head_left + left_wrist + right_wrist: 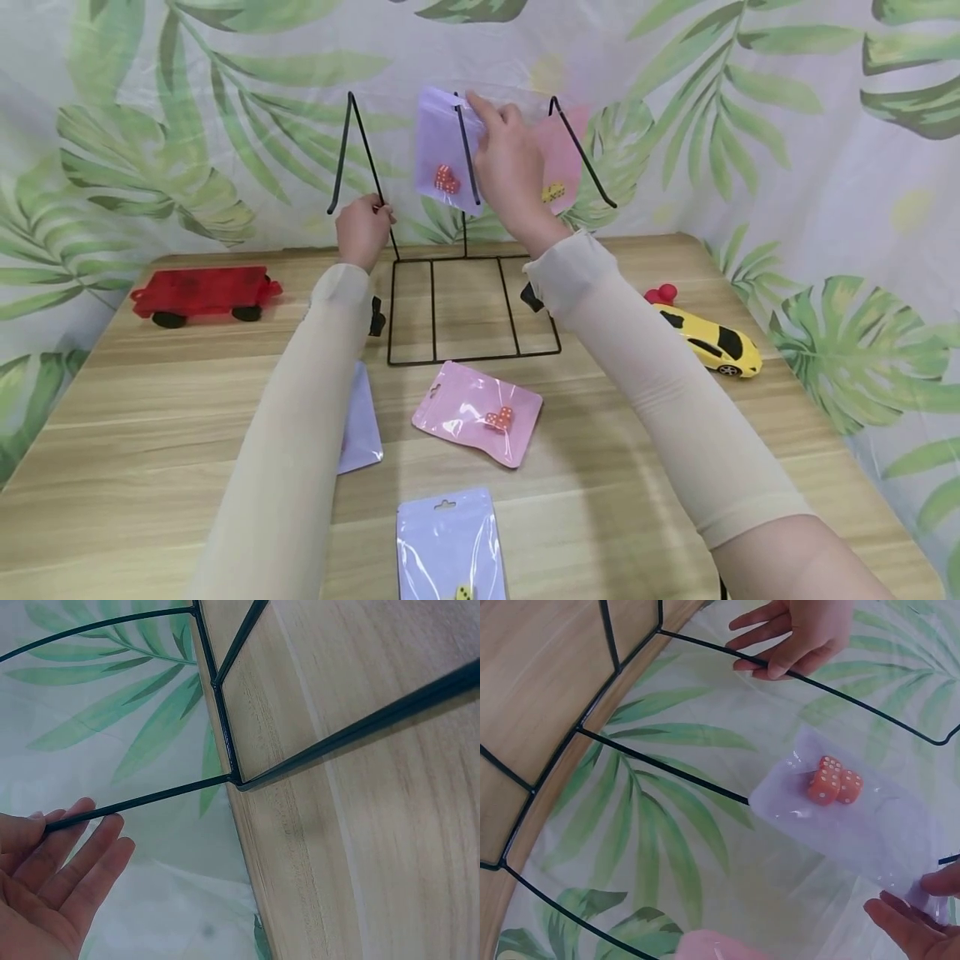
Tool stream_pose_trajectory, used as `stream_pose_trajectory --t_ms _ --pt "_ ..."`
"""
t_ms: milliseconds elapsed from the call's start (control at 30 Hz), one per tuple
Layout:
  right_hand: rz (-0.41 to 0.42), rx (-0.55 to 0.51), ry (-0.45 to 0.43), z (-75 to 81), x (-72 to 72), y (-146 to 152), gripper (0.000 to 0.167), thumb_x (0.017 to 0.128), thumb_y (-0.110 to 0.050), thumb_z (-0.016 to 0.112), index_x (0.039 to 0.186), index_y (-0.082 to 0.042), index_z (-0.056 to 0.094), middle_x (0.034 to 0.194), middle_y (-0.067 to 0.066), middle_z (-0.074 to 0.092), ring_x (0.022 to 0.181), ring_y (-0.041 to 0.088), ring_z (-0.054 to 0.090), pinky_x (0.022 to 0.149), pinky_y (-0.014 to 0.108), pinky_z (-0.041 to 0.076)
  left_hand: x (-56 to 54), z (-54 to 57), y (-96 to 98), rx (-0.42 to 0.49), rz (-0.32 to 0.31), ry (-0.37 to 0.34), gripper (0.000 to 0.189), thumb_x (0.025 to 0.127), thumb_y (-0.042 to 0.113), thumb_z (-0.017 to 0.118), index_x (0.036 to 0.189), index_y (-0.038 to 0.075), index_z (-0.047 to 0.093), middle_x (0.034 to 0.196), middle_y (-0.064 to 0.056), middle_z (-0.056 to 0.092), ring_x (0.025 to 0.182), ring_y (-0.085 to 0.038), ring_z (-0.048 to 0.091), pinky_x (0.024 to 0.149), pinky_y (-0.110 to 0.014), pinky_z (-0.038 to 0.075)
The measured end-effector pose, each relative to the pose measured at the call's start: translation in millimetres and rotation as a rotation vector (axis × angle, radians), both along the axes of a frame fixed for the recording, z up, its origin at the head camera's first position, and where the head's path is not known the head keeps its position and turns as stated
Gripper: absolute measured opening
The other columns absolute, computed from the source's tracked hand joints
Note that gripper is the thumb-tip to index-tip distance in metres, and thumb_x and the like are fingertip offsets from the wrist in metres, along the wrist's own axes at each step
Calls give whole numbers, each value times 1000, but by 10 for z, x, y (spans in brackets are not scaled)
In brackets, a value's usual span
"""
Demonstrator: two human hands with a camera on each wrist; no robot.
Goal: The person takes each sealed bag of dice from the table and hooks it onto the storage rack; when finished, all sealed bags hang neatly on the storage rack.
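My left hand (pixel 363 231) pinches the left upright wire of a black wire display rack (pixel 433 312) between thumb and fingers, and this grip shows in the left wrist view too. Up at the middle hook, my right hand (pixel 510 158) pinches the top edge of a purple pouch (pixel 870 825) between thumb and fingers. Red dice (pixel 826 784) show through its clear front. The hook's front arm runs down across the pouch in the head view. Beside it, partly behind my right hand, a pink pouch (pixel 567 154) with yellow dice (pixel 553 192) hangs at the right hook.
On the wooden table lie a pink pouch (pixel 465 408) with orange-red dice, a purple pouch (pixel 442 542) with a yellow die, and another purple pouch (pixel 362 425) partly under my left sleeve. A red toy wagon (pixel 206 292) stands left, a yellow toy car (pixel 708 337) right.
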State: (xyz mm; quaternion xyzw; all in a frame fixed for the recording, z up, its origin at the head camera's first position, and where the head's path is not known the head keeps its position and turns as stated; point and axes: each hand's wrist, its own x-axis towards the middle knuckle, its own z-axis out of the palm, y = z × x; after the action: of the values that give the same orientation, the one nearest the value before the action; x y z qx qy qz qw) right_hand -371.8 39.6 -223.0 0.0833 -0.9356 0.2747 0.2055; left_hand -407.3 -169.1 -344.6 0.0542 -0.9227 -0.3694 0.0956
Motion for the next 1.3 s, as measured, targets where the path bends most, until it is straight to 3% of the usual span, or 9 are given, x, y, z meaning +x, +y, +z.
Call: stream_pose_trajectory --t_ms 233,400,500,600,667,800,933,1067,1300 --pt "94 74 -6 -81 287 112 69 102 -10 46 158 -40 19 156 9 38 90 24 55 66 30 43 10 32 -48 -9 2 11 37 107 24 41 124 5 66 113 -13 73 89 -27 62 67 -29 42" --pt "150 214 -39 -183 670 242 61 101 -17 55 156 -30 33 162 11 29 73 20 57 57 28 47 17 65 -76 -17 8 27 37 107 24 41 124 4 66 113 -13 73 89 -28 63 66 -29 42" --pt "216 325 -34 -304 880 296 52 99 -15 58 149 -22 47 154 13 41 88 22 62 61 30 53 30 80 -91 -26 9 28 37 107 25 41 125 4 66 113 -13 73 91 -28 64 68 -29 42" --pt "382 437 -43 -522 1016 337 40 96 -13 62 136 -14 61 137 14 56 108 29 61 79 37 56 40 95 -101 -32 4 34 37 107 25 40 125 4 66 113 -14 73 93 -29 64 70 -31 42" --pt "530 500 -127 -706 1067 343 35 96 -15 65 130 -13 64 130 12 61 118 29 57 92 41 53 43 105 -102 -34 2 35 38 107 25 40 125 4 66 114 -14 73 94 -30 65 71 -31 42" --pt "818 647 -292 -1079 1094 292 46 95 -20 66 140 -14 57 141 9 57 135 27 49 113 42 38 39 114 -107 -30 7 27 38 108 24 39 126 4 65 115 -13 72 97 -30 64 70 -31 42" --pt "978 792 -294 -1305 1128 235 58 98 -25 61 152 -18 41 156 4 42 151 28 25 122 49 21 30 112 -100 -26 1 12 37 108 24 40 125 4 65 115 -13 72 100 -30 65 73 -32 44" --pt "1021 821 -258 -1422 1176 197 62 99 -28 58 156 -17 35 158 4 41 153 28 20 122 51 19 21 89 -91 -19 -6 9 36 107 24 42 124 4 65 114 -13 73 99 -30 65 74 -33 45" --pt "996 788 -149 -1528 1219 144 47 100 -22 56 146 -14 50 139 8 56 140 25 43 120 39 29 16 97 -130 -34 5 42 36 107 23 42 125 4 66 112 -14 73 96 -31 66 71 -32 43"
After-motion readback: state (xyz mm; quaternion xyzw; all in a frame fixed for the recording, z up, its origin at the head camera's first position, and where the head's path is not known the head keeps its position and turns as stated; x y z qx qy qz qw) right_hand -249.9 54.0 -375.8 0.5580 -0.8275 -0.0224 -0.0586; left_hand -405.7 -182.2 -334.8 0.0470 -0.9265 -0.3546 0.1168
